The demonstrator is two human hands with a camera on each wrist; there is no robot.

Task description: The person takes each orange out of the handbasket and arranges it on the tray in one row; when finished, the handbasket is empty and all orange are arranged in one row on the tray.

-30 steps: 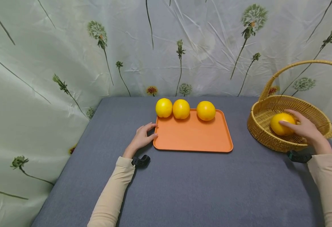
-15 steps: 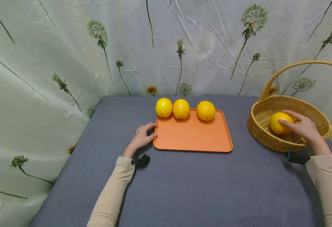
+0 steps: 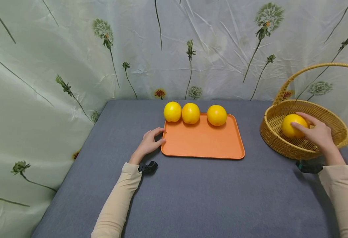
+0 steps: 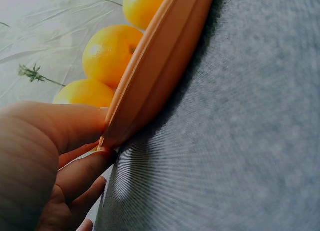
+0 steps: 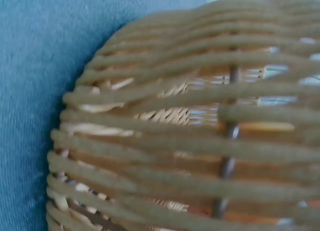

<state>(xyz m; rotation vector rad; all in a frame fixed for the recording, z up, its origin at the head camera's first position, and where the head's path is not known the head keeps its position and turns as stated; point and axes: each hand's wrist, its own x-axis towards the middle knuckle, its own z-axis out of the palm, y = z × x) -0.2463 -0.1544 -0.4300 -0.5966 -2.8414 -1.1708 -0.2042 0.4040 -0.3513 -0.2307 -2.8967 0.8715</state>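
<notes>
My left hand (image 3: 148, 144) holds the left rim of an orange tray (image 3: 202, 142), its thumb and fingertips at the edge. In the left wrist view, the thumb (image 4: 82, 122) meets the rim and the fingers sit close by it. On the right, my right hand (image 3: 318, 134) grips an orange (image 3: 293, 126) inside a woven basket (image 3: 284, 148), thumb on the near side and fingers on the far side. The right wrist view is filled by the basket's wall (image 5: 165, 146), which hides that hand.
Three oranges line the tray's back edge: a left one (image 3: 172, 111), a middle one (image 3: 191, 113) and a right one (image 3: 217, 115). The basket's tall handle (image 3: 314, 67) arches over its opening. A flowered curtain (image 3: 150, 49) hangs behind the grey-blue table (image 3: 192, 198).
My right hand and its orange have shifted slightly left and up within the basket. The left hand keeps its place at the tray. The head view has tilted very slightly.
</notes>
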